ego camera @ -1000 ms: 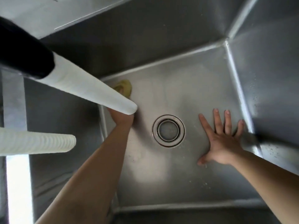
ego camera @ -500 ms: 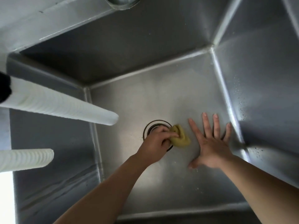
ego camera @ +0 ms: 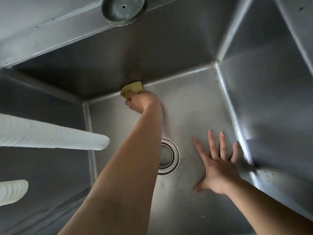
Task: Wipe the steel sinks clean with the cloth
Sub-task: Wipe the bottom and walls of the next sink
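The right hand (ego camera: 218,168) lay flat on the sink (ego camera: 194,106) floor, fingers straight and spread, holding nothing; it lay just right of the drain (ego camera: 169,156) with its fingertips near the right-hand seam, placed, in all likelihood, as a prop for the body leaning into the deep basin. Two white ribbed hoses (ego camera: 50,134) entered from the left, above the floor and apart from both hands. The left arm passed over the drain's left half and reached to the far edge of the floor. There the left hand (ego camera: 142,103) was curled round a bunched yellow cloth (ego camera: 132,89), pressed into the seam where floor meets back wall, probably because grime collects along that joint. A round metal cap (ego camera: 123,9) sat on the far rim.
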A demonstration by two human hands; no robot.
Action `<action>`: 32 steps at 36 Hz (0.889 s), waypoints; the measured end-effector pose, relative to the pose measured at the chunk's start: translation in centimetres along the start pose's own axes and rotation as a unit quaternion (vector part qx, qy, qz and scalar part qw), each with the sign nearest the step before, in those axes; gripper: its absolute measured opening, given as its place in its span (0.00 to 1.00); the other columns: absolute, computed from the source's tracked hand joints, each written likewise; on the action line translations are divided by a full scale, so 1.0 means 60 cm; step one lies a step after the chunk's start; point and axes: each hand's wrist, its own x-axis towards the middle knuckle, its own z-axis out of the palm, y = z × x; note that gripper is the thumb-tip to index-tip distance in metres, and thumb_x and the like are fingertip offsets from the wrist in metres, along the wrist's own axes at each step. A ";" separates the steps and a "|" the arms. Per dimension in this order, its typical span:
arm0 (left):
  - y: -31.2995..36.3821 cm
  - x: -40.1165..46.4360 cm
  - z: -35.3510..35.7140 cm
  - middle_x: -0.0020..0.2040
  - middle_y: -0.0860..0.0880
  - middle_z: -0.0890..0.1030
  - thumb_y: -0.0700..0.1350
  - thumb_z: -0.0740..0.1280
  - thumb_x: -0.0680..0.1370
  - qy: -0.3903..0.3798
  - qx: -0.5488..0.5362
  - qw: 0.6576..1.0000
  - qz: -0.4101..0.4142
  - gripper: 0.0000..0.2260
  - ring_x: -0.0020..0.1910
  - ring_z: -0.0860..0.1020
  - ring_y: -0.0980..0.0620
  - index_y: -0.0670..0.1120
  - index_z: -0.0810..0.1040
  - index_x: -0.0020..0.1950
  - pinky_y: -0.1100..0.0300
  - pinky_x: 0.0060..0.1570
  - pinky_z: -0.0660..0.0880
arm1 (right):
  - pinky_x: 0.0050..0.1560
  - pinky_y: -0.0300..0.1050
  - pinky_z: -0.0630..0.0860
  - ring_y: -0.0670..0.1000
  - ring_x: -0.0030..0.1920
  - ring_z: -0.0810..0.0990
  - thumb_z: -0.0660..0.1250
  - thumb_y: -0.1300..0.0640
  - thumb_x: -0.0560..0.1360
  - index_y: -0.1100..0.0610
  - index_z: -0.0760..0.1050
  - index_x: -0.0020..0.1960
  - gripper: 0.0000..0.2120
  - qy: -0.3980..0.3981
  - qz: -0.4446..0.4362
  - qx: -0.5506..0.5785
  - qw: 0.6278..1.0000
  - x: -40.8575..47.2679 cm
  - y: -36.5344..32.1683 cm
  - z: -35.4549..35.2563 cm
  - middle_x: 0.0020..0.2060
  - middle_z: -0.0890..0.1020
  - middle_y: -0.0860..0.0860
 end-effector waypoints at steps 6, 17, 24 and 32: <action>0.004 -0.031 0.046 0.68 0.40 0.72 0.43 0.59 0.82 0.063 -0.076 0.995 -0.004 0.18 0.65 0.72 0.40 0.41 0.66 0.72 0.59 0.59 0.67 | 0.66 0.72 0.27 0.61 0.65 0.13 0.71 0.23 0.47 0.39 0.17 0.69 0.75 0.008 -0.009 0.001 1.000 0.004 0.002 0.003 0.67 0.16 0.52; -0.031 -0.102 0.106 0.73 0.41 0.64 0.42 0.62 0.80 -0.118 0.096 0.973 0.171 0.19 0.70 0.67 0.43 0.39 0.71 0.71 0.65 0.69 0.57 | 0.66 0.72 0.25 0.60 0.65 0.13 0.72 0.23 0.48 0.39 0.17 0.69 0.75 0.024 -0.018 0.005 1.000 0.003 0.006 0.007 0.67 0.16 0.52; -0.047 -0.156 0.135 0.68 0.44 0.69 0.39 0.61 0.79 -0.337 0.288 0.793 0.418 0.23 0.61 0.66 0.42 0.51 0.70 0.74 0.60 0.66 0.60 | 0.67 0.72 0.27 0.61 0.65 0.13 0.70 0.21 0.49 0.41 0.16 0.68 0.74 0.042 -0.019 -0.012 0.999 0.007 0.007 0.014 0.66 0.15 0.53; -0.041 -0.096 0.086 0.66 0.44 0.71 0.39 0.65 0.78 -0.431 0.351 0.687 0.468 0.21 0.66 0.67 0.43 0.53 0.74 0.71 0.66 0.64 0.59 | 0.67 0.72 0.27 0.60 0.66 0.14 0.71 0.21 0.46 0.39 0.17 0.69 0.75 0.070 -0.022 -0.018 0.997 0.013 0.009 0.023 0.67 0.16 0.53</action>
